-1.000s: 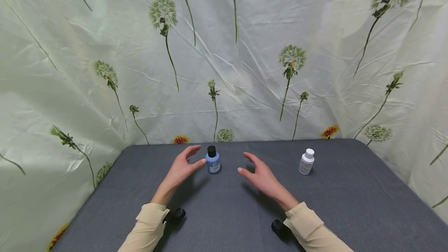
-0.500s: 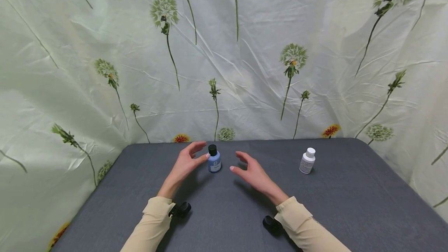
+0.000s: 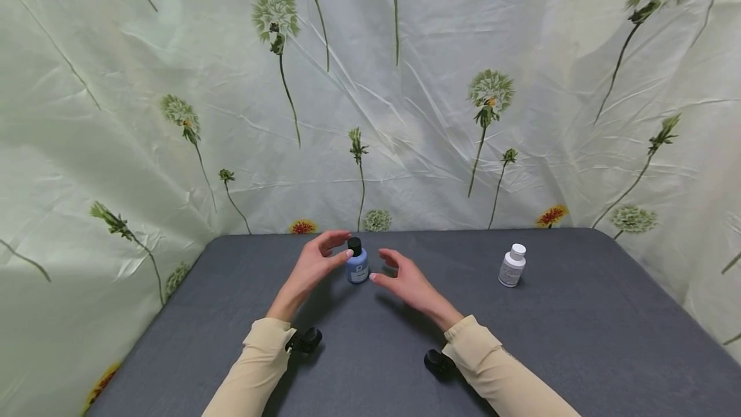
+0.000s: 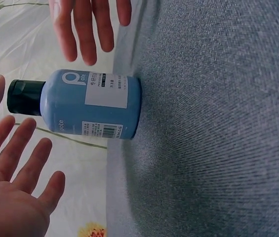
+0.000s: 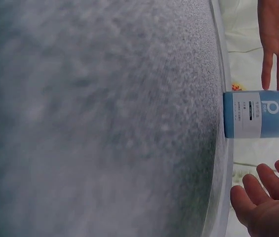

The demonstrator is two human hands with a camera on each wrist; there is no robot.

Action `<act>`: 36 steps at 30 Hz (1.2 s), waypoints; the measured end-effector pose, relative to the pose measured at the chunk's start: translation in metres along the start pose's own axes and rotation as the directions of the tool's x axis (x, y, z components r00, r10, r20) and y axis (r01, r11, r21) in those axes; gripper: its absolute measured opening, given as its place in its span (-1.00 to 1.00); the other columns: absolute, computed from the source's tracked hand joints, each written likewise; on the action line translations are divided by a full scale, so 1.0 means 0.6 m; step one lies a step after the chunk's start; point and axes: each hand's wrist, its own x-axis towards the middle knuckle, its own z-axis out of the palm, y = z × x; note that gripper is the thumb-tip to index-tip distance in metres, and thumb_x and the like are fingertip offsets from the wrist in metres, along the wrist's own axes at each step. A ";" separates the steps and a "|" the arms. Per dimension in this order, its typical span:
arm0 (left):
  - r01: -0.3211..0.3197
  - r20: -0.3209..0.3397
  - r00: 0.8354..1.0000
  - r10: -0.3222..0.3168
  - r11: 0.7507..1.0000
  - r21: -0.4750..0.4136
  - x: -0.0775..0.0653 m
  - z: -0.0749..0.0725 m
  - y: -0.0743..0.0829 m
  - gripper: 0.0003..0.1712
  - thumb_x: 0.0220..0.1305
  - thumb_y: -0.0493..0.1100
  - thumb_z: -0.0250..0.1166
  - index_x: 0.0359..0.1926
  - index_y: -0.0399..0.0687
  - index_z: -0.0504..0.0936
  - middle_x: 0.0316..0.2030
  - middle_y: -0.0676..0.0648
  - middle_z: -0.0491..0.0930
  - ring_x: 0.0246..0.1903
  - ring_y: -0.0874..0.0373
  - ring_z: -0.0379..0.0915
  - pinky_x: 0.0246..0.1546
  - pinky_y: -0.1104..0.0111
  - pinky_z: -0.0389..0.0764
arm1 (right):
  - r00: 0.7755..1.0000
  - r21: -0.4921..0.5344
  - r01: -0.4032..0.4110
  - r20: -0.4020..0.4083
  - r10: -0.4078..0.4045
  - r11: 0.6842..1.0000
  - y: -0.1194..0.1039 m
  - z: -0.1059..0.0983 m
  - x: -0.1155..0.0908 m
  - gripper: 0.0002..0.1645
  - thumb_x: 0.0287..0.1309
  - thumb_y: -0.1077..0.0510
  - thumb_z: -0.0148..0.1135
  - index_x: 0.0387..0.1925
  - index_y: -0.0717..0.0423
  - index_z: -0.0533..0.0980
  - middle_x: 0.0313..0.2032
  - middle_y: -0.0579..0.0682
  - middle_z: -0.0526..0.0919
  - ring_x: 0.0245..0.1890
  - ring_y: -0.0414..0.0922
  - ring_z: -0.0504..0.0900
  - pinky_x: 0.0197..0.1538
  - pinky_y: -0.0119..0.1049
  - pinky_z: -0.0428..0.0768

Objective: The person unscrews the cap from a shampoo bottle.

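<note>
A small blue bottle (image 3: 357,268) with a black cap and a white label stands upright on the dark grey table, between my two hands. My left hand (image 3: 315,264) is at its left side, the thumb overlapping the bottle's shoulder in the head view. From the right, my right hand (image 3: 405,280) comes close, its thumb tip near the lower side of the bottle. Both hands have their fingers relaxed and apart, curved toward the bottle without gripping it. In the left wrist view the bottle (image 4: 95,103) shows a barcode, with finger gaps visible on either side.
A white bottle (image 3: 512,266) with a white cap stands farther right on the grey cloth-covered table (image 3: 370,365). Behind the table hangs a pale curtain (image 3: 417,114) printed with dandelions. Black wrist cameras (image 3: 440,364) sit below the sleeves.
My right hand has moved left toward the blue bottle. My left hand has shifted slightly right and forward, its thumb now overlapping the bottle more. Both bottles stay standing in place.
</note>
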 end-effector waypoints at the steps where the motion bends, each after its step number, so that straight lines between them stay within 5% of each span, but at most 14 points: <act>1: -0.004 0.003 1.000 0.004 1.000 0.000 0.000 0.000 0.001 -0.47 0.26 -0.08 0.40 0.22 -0.01 0.53 0.17 -0.10 0.54 0.24 -0.03 0.37 0.26 -0.09 0.22 | 1.000 -0.004 -0.002 0.006 0.002 1.000 -0.001 0.001 0.002 -0.27 0.29 0.06 0.27 0.39 0.22 0.28 0.30 0.19 0.40 0.32 0.16 0.34 0.26 0.12 0.34; 11: 0.022 0.038 0.999 -0.021 0.998 -0.051 0.007 -0.003 0.004 -0.45 0.27 -0.16 0.38 0.25 -0.17 0.50 0.20 -0.21 0.51 0.28 -0.16 0.31 0.29 -0.13 0.16 | 0.999 0.000 0.018 0.027 -0.018 1.000 -0.003 0.012 0.020 -0.24 0.24 0.09 0.31 0.38 0.28 0.27 0.30 0.22 0.39 0.30 0.16 0.37 0.26 0.10 0.33; 21: 0.017 0.093 0.996 -0.010 0.997 -0.079 -0.010 -0.009 0.055 -0.48 0.29 -0.27 0.34 0.25 -0.29 0.47 0.19 -0.27 0.50 0.27 -0.21 0.31 0.26 -0.08 0.25 | 0.999 0.019 0.031 0.035 -0.031 0.999 -0.001 0.023 0.038 -0.23 0.22 0.13 0.33 0.37 0.29 0.27 0.28 0.24 0.40 0.27 0.18 0.40 0.24 0.11 0.36; 28: 0.015 0.087 0.996 -0.005 0.994 -0.109 0.015 -0.004 0.003 -0.45 0.26 -0.25 0.38 0.25 -0.24 0.49 0.19 -0.22 0.52 0.26 -0.11 0.35 0.23 -0.03 0.32 | 0.998 0.024 0.030 0.049 -0.031 0.999 -0.003 0.030 0.045 -0.26 0.22 0.14 0.34 0.36 0.27 0.30 0.25 0.23 0.44 0.24 0.17 0.43 0.22 0.09 0.38; 36: 0.023 0.071 0.997 -0.015 0.993 -0.116 0.018 0.001 -0.010 -0.50 0.24 -0.18 0.41 0.20 -0.09 0.57 0.14 -0.13 0.57 0.21 -0.06 0.41 0.18 -0.01 0.39 | 0.998 0.050 0.001 0.059 -0.004 0.999 -0.003 0.037 0.050 -0.25 0.22 0.14 0.35 0.36 0.26 0.29 0.23 0.24 0.45 0.24 0.16 0.44 0.20 0.08 0.41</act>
